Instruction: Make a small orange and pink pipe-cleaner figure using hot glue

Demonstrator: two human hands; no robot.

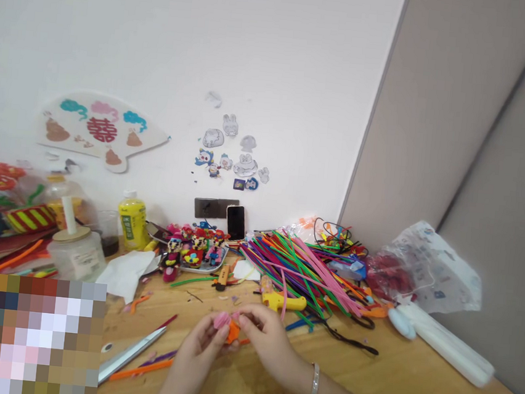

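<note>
My left hand [198, 347] and my right hand [266, 335] meet low in the middle of the view, above the wooden table. Between their fingertips is a small craft piece [232, 333], pink at the top left and orange below. Both hands are closed on it, and the fingers cover part of it, so its full shape is hidden. Just beyond my right hand lies a yellow glue gun [287, 302]. Scissors [133, 353] with long metal blades lie left of my left hand, beside orange and purple pipe cleaners [144, 369].
A heap of coloured pipe cleaners [302, 263] spreads behind the glue gun. Farther back stand small figures [197, 249] on a tray, a phone [236, 223], a yellow bottle [132, 221] and a jar [80, 260]. A white roll [446, 345] lies right. Pixelation covers the lower left corner.
</note>
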